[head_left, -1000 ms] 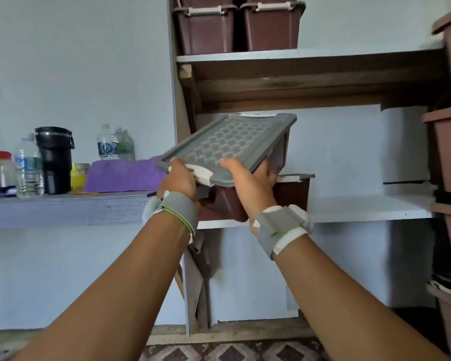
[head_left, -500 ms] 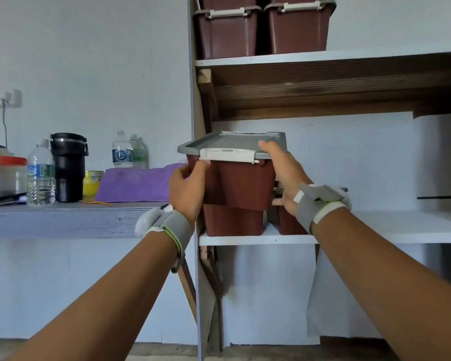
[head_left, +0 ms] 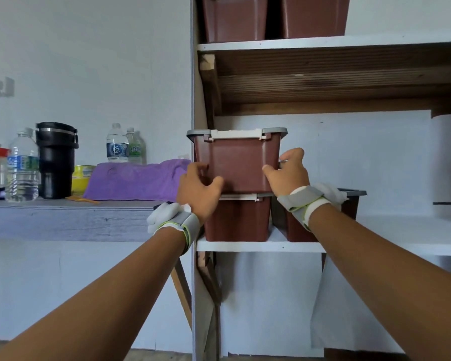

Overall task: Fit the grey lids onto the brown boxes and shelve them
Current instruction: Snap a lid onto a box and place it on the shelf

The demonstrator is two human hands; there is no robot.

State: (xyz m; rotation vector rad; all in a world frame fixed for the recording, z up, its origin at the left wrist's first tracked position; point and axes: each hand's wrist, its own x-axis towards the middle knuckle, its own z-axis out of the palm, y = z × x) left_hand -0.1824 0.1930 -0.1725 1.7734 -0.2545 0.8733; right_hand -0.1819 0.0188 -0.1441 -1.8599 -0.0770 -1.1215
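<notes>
A brown box (head_left: 238, 165) with a grey lid (head_left: 198, 132) and a white latch sits on top of a second lidded brown box (head_left: 237, 220) at the left end of the middle shelf (head_left: 258, 246). My left hand (head_left: 197, 188) grips the top box's lower left corner, thumb on the front face. On the other side, my right hand (head_left: 288, 171) holds its right side, with the thumb at the front edge and the fingers along the side. A third lidded brown box (head_left: 353, 201) stands behind my right wrist.
Two more brown boxes (head_left: 235, 19) stand on the upper shelf (head_left: 323, 43). To the left, a grey counter (head_left: 63, 212) carries water bottles (head_left: 22, 168), a black tumbler (head_left: 56, 160), a yellow tub and a purple cloth (head_left: 138, 179). The middle shelf is bare toward the right.
The lidded box went from tilted in front of the shelf to level, then onto the lower box. My hands slid from its rim down to its lower sides.
</notes>
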